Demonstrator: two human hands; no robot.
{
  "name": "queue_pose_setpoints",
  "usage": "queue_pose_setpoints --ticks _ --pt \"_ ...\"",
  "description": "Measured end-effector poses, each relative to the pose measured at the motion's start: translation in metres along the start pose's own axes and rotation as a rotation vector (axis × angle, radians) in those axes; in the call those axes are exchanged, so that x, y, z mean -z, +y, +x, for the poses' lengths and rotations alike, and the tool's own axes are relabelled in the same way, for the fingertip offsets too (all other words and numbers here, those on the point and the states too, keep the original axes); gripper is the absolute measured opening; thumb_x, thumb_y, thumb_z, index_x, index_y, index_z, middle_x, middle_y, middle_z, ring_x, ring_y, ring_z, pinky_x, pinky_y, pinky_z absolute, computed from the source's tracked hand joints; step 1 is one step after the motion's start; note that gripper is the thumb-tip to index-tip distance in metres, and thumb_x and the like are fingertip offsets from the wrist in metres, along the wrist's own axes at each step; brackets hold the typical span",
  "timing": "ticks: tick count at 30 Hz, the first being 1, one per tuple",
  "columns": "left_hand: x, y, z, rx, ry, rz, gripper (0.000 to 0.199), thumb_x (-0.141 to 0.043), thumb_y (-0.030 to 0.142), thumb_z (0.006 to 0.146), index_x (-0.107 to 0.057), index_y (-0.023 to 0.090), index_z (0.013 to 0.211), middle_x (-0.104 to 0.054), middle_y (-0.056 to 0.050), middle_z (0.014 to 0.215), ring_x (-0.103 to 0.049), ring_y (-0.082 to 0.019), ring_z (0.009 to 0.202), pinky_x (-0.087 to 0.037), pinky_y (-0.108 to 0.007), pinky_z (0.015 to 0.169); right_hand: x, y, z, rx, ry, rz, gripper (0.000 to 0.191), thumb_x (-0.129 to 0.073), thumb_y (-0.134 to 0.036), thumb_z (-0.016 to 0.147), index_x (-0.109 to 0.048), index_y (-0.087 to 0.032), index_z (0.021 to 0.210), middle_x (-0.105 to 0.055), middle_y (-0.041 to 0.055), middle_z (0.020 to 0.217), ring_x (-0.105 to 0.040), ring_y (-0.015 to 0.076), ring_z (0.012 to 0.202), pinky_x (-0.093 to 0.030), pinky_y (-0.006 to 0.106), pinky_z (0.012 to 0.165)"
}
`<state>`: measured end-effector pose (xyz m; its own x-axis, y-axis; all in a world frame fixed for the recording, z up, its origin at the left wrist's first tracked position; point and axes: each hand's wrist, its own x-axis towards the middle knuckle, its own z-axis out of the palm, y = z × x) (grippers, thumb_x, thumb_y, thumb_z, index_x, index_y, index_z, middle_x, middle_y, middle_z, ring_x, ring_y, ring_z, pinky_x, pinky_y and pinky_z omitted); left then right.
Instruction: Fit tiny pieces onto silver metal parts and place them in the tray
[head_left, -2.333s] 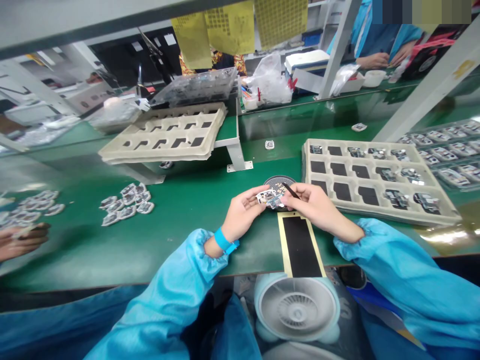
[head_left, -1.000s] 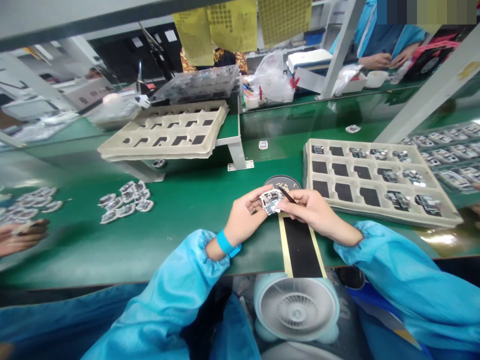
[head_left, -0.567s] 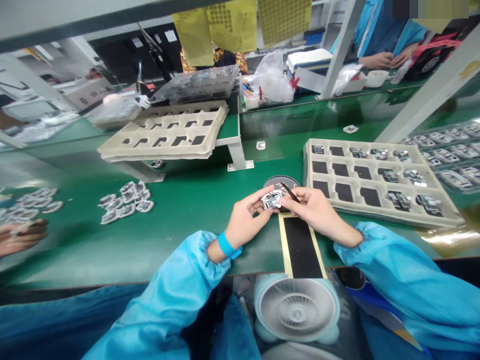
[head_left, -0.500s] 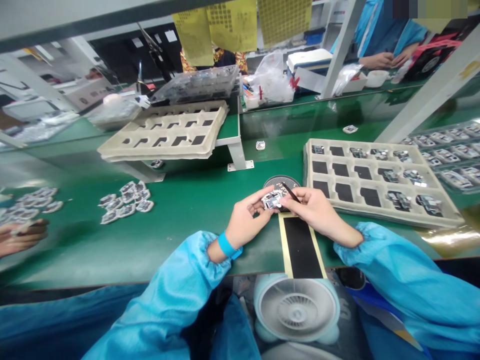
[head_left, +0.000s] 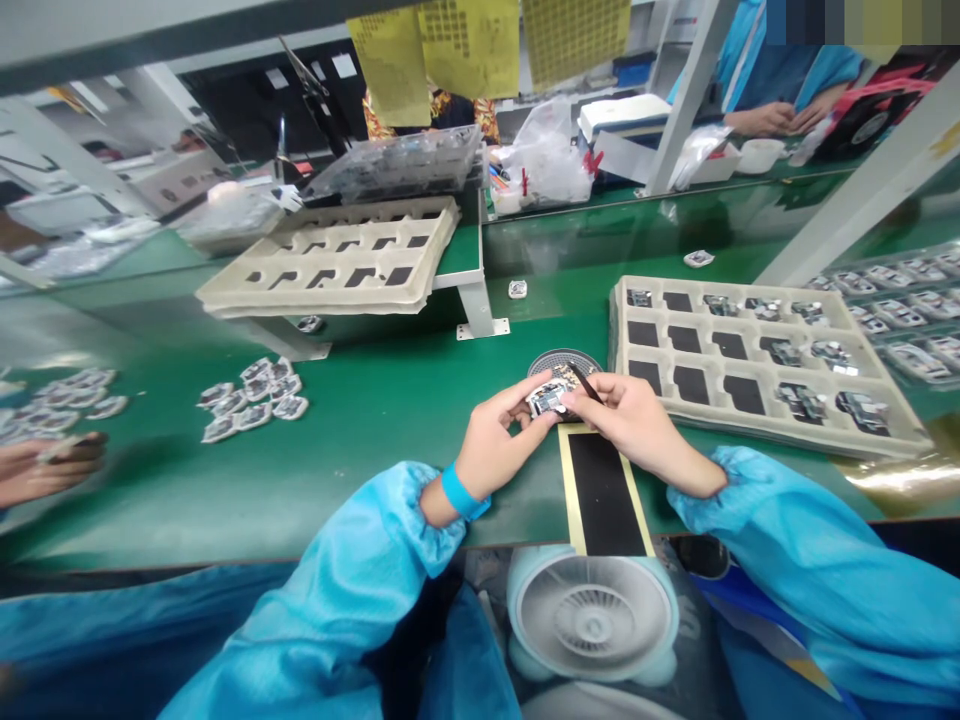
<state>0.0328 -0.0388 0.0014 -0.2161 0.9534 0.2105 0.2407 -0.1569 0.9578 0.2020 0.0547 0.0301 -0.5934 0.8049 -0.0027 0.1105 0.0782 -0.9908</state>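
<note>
A small white-framed circuit board assembly is pinched between the thumb and fingers of my left hand. My right hand grips dark tweezers, and its fingertips touch the board's right edge. Behind my fingers lies a round dark dish with small pale bits on it, partly hidden by both hands. A black pad with yellow borders lies on the bench just below my hands.
A beige compartment tray with several boards stands at right. Another beige tray rests on a raised shelf. Several white-framed assemblies lie at left, near a co-worker's hand. A fan sits below the bench edge.
Both hands keep hold of the board and tweezers, with only a slight shift. The view has moved a little. The co-worker's hand at left has come slightly further into view.
</note>
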Motion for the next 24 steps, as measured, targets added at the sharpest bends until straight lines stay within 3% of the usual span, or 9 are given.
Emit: queue_pose_setpoints --ticks 7,10,13,20,24 --pt "0.003 0.001 0.001 -0.099 0.034 0.144 0.047 -0.075 0.033 0.087 -0.069 0.025 0.133 -0.074 -0.008 0.116 -0.061 -0.013 0.069 -0.058 -0.033 0.076 0.001 0.006 0.001 -0.011 -0.019 -0.002 0.04 -0.075 -0.051 0.08 -0.059 -0.017 0.068 -0.055 -0.0027 0.058 -0.045 0.0087 0.052 -0.035 0.025 0.051" --pt "0.002 0.0 0.001 0.005 0.03 -0.025 0.05 -0.079 0.033 0.084 -0.07 0.022 0.132 -0.075 -0.009 0.115 -0.07 -0.018 0.08 -0.06 -0.036 0.084 -0.002 0.012 0.001 0.037 -0.013 0.045 0.036 -0.078 -0.048 0.08 -0.061 -0.018 0.075 -0.063 0.0006 0.07 -0.057 0.0117 0.061 -0.047 0.026 0.058" --pt "0.0 0.002 0.002 0.111 0.003 -0.284 0.054 -0.083 0.033 0.079 -0.07 0.018 0.13 -0.075 -0.012 0.117 -0.074 -0.022 0.089 -0.061 -0.04 0.09 -0.005 0.017 0.001 0.085 0.04 0.107 0.037 -0.082 -0.043 0.077 -0.059 -0.02 0.096 -0.066 0.0021 0.085 -0.065 0.0144 0.07 -0.055 0.028 0.065" --pt "-0.001 0.011 0.005 0.179 -0.061 -0.413 0.047 -0.085 0.027 0.078 -0.073 0.016 0.122 -0.075 -0.013 0.114 -0.074 -0.019 0.08 -0.058 -0.026 0.062 -0.006 0.023 0.003 0.064 -0.029 0.182 0.037 -0.082 -0.039 0.077 -0.063 -0.021 0.102 -0.07 0.0045 0.095 -0.069 0.0175 0.081 -0.061 0.033 0.074" --pt "0.0 0.009 0.006 0.148 -0.074 -0.418 0.042 -0.084 0.026 0.079 -0.075 0.018 0.119 -0.069 -0.013 0.123 -0.074 -0.017 0.079 -0.056 -0.023 0.061 -0.004 0.021 0.002 0.052 -0.086 0.151 0.029 -0.079 -0.04 0.08 -0.068 -0.019 0.098 -0.072 0.0051 0.094 -0.069 0.0175 0.081 -0.06 0.034 0.077"
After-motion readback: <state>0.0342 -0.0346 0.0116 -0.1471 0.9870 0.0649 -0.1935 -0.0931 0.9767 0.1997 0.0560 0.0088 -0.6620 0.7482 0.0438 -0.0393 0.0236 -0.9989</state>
